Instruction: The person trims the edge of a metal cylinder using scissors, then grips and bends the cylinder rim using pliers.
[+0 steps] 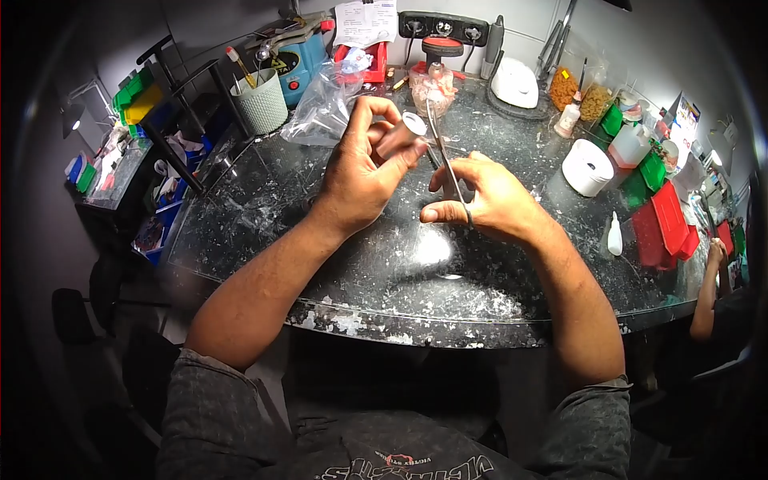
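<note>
My left hand (360,164) is closed around a small roll (395,139), brownish-pink on its side with a white round end that faces up and right. Scissors (450,178) are in my right hand (490,196), their long thin metal blades pointing up and away beside the roll. The right thumb and fingers are at the handles, which are partly hidden. Both hands are held above the dark, white-speckled worktop. Just beyond the blades stands a pinkish dental-model-like piece (432,90), whose details I cannot make out.
A clear plastic bag (320,108) and a textured cup of tools (260,102) lie left. To the right are a white paper roll (588,168), a small white tube (614,234) and red bins (662,226). Another person's arm (707,290) shows at far right.
</note>
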